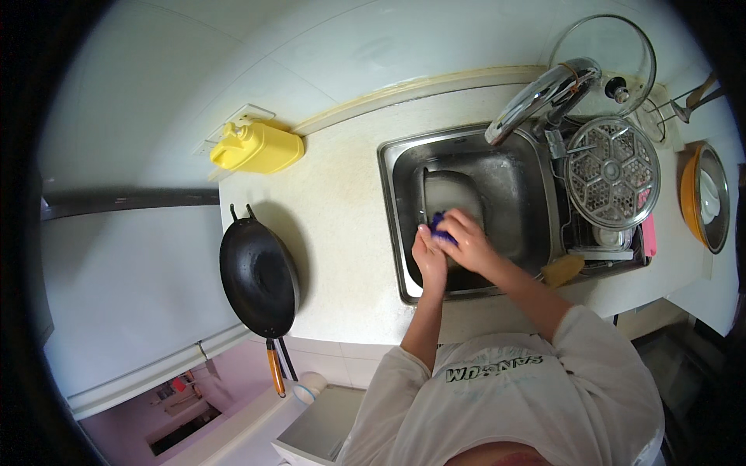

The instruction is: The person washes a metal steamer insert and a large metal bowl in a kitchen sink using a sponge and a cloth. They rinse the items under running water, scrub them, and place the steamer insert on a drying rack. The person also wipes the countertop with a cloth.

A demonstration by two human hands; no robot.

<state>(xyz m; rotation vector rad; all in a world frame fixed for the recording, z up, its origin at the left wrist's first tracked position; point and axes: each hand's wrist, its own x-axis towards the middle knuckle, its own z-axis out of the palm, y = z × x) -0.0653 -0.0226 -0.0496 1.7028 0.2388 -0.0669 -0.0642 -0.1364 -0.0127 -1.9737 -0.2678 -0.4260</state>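
Observation:
A metal pan [451, 189] stands tilted on edge in the stainless steel sink [518, 215], its lower part hidden behind my hands. At its near left rim, my left hand [430, 259] grips the edge with the thumb up. My right hand [469, 242] presses a purple scrubbing cloth [441, 228] against the pan, close beside my left thumb. The cloth is bunched and partly covered by my fingers, so its exact kind is hard to tell.
A chrome faucet [524, 108] overhangs the sink's far right. Right of it are a steamer plate [612, 173] on a dish rack, a glass lid [635, 52], a sponge brush [562, 270] and an orange bowl [689, 195]. Leftward, a black wok [256, 276] and yellow jug [262, 148] occupy the counter.

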